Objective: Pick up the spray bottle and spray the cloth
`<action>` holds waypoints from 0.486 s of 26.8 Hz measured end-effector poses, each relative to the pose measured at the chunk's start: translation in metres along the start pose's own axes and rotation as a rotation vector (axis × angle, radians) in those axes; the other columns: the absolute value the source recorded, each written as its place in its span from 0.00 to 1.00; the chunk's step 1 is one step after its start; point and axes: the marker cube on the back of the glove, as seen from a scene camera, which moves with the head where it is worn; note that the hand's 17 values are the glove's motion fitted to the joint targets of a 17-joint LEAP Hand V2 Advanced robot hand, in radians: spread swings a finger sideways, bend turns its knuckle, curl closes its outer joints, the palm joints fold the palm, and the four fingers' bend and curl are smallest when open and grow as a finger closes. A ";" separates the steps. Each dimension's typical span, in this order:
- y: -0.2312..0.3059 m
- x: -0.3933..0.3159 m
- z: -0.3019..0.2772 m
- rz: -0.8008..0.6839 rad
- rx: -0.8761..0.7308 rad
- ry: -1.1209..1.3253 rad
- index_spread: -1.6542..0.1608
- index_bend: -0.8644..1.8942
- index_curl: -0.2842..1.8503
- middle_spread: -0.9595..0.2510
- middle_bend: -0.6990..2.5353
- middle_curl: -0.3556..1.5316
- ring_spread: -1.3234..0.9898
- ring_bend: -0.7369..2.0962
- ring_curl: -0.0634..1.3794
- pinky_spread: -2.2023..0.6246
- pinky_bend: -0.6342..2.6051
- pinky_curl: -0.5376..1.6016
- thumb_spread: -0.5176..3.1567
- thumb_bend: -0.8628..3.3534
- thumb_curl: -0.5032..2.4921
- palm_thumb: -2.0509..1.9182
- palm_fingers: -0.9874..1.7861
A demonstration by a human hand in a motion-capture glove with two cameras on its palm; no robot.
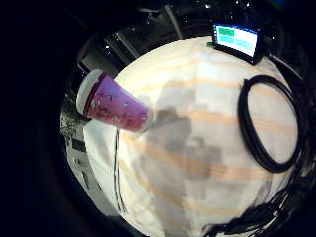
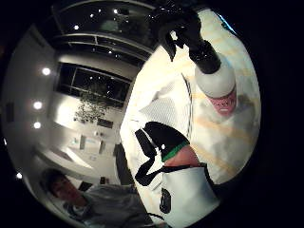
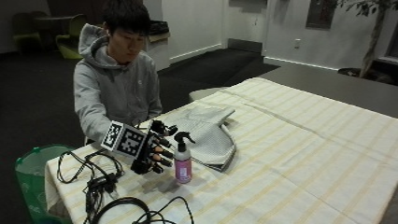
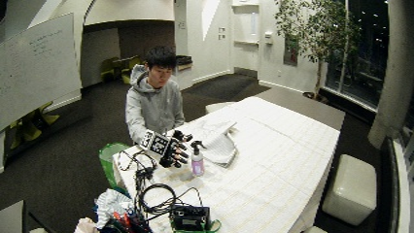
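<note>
The grip, the black-gloved right hand [image 3: 152, 151], is held upright just beside the spray bottle, with its fingers [image 3: 163, 150] spread apart and lightly bent; nothing is clasped in them, and no contact with the bottle can be made out. The small pink spray bottle with a white shoulder and a black trigger head [image 3: 182, 158] is seen standing upright on the bench [image 3: 298, 154], which is covered by a cream cloth with pale yellow stripes. In the little finger side palm view the bottle [image 1: 114, 103] is shown from the side, close to the palm. Just behind the bottle, a folded light grey cloth [image 3: 208, 128] is spread flat on the bench. Coiled black cables [image 3: 103, 184] are laid near the bench's corner, beside the grip.
</note>
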 end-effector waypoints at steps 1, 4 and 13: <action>-0.002 0.002 0.002 0.005 -0.002 -0.018 0.71 0.35 0.20 0.78 0.31 0.37 0.60 0.40 0.23 0.87 0.36 0.41 0.40 0.20 0.27 0.63 0.36; -0.009 0.006 0.008 0.016 -0.012 -0.080 0.71 0.35 0.20 0.78 0.31 0.37 0.59 0.41 0.23 0.87 0.37 0.41 0.40 0.20 0.27 0.64 0.36; -0.026 0.011 0.036 0.049 -0.055 -0.260 0.72 0.35 0.20 0.78 0.31 0.37 0.59 0.41 0.24 0.87 0.37 0.42 0.40 0.20 0.27 0.64 0.36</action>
